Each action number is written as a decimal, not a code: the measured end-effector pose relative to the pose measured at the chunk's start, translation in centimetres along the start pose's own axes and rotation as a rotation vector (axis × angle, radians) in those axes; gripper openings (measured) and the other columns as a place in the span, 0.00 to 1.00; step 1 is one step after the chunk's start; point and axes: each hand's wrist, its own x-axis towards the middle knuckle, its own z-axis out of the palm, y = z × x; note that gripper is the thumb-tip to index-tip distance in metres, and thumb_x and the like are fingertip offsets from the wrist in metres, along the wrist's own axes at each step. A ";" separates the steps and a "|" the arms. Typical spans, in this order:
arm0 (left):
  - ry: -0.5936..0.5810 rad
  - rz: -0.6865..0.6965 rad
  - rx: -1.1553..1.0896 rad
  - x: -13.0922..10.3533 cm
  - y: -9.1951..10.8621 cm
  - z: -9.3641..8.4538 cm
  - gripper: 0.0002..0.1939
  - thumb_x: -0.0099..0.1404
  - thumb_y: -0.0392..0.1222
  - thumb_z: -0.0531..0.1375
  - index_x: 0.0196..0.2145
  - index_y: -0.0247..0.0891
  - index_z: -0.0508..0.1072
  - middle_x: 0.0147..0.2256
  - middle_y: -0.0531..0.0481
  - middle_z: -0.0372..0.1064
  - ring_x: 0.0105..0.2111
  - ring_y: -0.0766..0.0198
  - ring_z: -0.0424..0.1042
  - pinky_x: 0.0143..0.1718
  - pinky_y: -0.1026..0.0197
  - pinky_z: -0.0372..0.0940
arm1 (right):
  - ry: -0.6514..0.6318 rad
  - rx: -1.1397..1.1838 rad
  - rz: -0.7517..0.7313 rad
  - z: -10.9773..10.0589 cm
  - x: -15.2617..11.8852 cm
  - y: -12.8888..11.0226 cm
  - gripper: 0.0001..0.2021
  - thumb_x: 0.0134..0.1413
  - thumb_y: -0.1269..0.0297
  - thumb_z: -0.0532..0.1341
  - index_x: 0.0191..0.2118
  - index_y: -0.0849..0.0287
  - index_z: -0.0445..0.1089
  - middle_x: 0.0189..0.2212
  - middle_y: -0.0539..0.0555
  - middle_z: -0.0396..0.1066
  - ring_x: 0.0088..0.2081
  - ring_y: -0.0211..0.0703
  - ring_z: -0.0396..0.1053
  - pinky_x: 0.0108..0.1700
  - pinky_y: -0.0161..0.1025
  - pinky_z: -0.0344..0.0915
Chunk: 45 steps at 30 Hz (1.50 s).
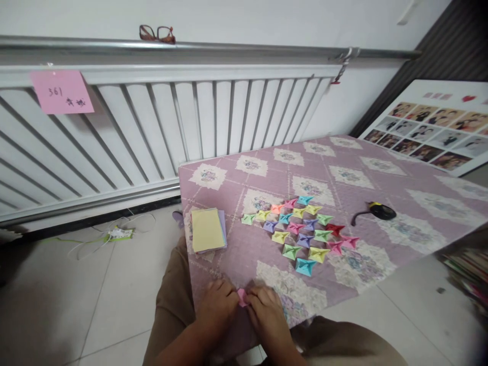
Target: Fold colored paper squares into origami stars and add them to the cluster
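Note:
Near the table's front edge, a small folded pink paper (242, 298) sits between my two hands. My left hand (220, 304) pinches its left side, and my right hand (266, 308) closes on its right side. Most of the paper is covered by fingers, so its exact fold is hard to make out. Beyond my left hand lies a stack of paper sheets (208, 231), yellow on top with purple edges showing. Ahead and to the right stand several folded paper pieces (305, 239) in slanting rows, coloured green, yellow, blue, purple, pink, orange and red.
A flowered purple cloth covers the table (244, 264). At the right lies a black and yellow object with a strap (381, 210). A white radiator (229, 112) stands behind, with glasses (157, 34) on its pipe. A photo board (430, 127) leans at the far right; a power strip (119, 234) lies on the floor.

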 end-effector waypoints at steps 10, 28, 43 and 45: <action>-0.035 -0.232 -0.195 -0.1 0.5 -1.5 0.06 0.66 0.40 0.56 0.33 0.45 0.74 0.37 0.53 0.69 0.41 0.58 0.64 0.44 0.53 0.53 | 0.113 -0.021 0.211 1.1 -0.3 -1.2 0.05 0.56 0.67 0.59 0.31 0.52 0.70 0.36 0.51 0.70 0.42 0.48 0.65 0.46 0.46 0.58; -0.106 -0.278 -0.044 1.2 0.5 -1.8 0.15 0.69 0.48 0.52 0.30 0.41 0.72 0.35 0.49 0.69 0.39 0.55 0.64 0.40 0.53 0.54 | 0.092 -0.189 0.282 1.0 0.5 -1.3 0.14 0.60 0.57 0.56 0.25 0.53 0.68 0.32 0.54 0.68 0.39 0.50 0.64 0.44 0.45 0.56; -0.112 -0.263 -0.078 1.3 0.0 -1.6 0.10 0.68 0.45 0.54 0.31 0.40 0.71 0.36 0.50 0.69 0.40 0.55 0.65 0.42 0.53 0.54 | 0.098 -0.146 0.324 1.1 0.6 -1.3 0.12 0.59 0.56 0.58 0.27 0.53 0.66 0.31 0.52 0.68 0.38 0.48 0.64 0.43 0.45 0.55; -0.099 -0.237 -0.080 1.3 -0.2 -1.3 0.09 0.69 0.43 0.54 0.32 0.41 0.71 0.36 0.50 0.69 0.40 0.56 0.65 0.43 0.53 0.54 | 0.099 -0.123 0.328 0.9 0.7 -1.4 0.10 0.58 0.58 0.58 0.28 0.53 0.66 0.32 0.52 0.69 0.38 0.48 0.64 0.43 0.45 0.55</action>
